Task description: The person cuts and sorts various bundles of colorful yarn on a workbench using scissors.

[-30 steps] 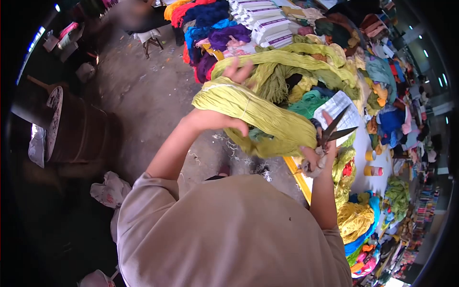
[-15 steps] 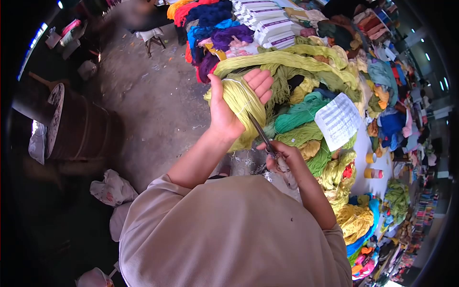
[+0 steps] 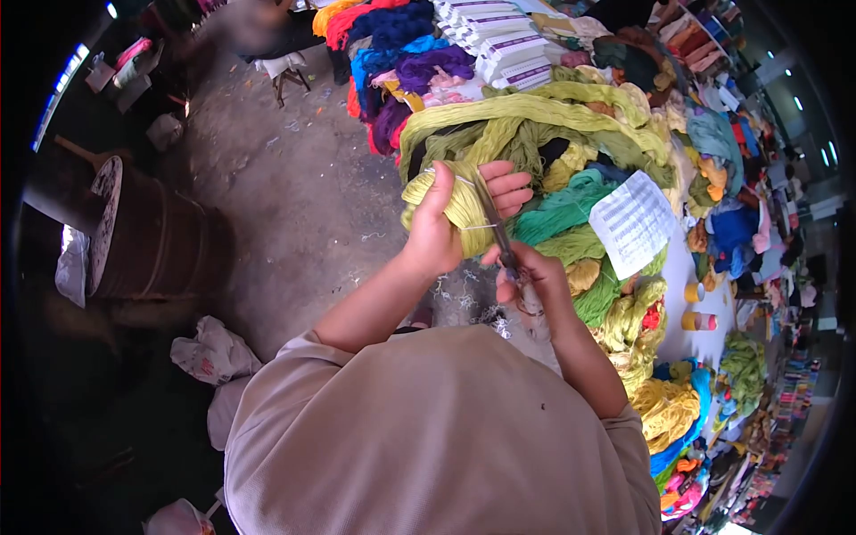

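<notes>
Head view: left hand (image 3: 443, 234) clenched around soft, light yellow-green yarn skein (image 3: 455, 201) above heaped table (image 3: 691, 259), right hand (image 3: 532, 278) gripping scissors (image 3: 493, 225) at its tie thread; probably best held mid-bundle.

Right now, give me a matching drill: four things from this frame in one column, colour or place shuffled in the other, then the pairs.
Things:
1. yarn bundle
2. scissors
3. printed sheet
4. stool

Colour or place:
a. white, lying on the heaped yarn to the right
b. yellow-green, gripped in the left hand
c. on the bare floor, far up the picture
d. in the right hand, blades against the bundle

Pairs: 1-b, 2-d, 3-a, 4-c
</notes>
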`<action>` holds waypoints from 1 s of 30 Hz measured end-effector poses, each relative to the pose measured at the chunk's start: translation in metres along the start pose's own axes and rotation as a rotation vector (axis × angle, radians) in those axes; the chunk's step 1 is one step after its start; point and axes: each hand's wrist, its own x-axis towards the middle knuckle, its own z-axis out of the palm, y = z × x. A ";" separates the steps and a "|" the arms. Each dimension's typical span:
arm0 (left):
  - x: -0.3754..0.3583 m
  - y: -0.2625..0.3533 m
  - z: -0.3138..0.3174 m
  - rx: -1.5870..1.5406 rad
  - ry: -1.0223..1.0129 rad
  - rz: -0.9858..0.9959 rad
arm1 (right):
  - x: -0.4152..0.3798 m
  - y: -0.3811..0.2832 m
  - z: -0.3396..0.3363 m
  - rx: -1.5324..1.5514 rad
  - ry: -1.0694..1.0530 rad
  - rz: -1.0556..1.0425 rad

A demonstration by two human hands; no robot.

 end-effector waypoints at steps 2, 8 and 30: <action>-0.001 0.000 0.003 -0.002 0.004 -0.016 | 0.002 0.001 -0.002 0.006 0.032 -0.064; -0.004 -0.004 0.008 0.064 0.027 -0.015 | -0.002 -0.007 0.001 0.126 0.027 -0.203; -0.005 -0.001 -0.013 -0.082 0.080 0.014 | -0.036 0.001 0.000 0.198 0.033 -0.246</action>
